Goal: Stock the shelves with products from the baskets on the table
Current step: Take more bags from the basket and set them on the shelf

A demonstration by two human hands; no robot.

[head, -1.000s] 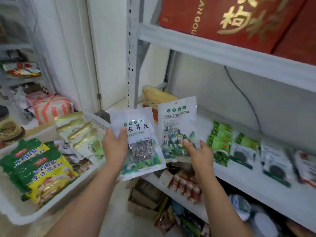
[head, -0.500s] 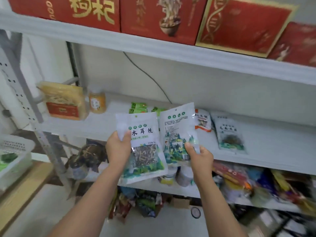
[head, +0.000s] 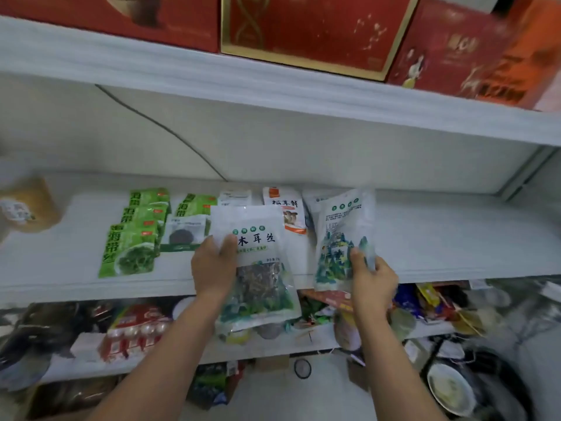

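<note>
Left hand (head: 214, 265) pinches a white-and-green plastic pouch of dark shreds (head: 258, 268) out by the white metal shelf (head: 440, 238) front edge; right hand (head: 372, 279) pinches a matching white pouch (head: 343, 232) upright over the shelf, so it's nearer the bare stretch rightward

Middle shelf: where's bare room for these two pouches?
Widest bare stretch of middle shelf: from the pouch in the right hand to the corner upright. Narrower gap: between the jar and green seaweed packs. Crowded: centre, from seaweed packs to the mushroom pouch.
</note>
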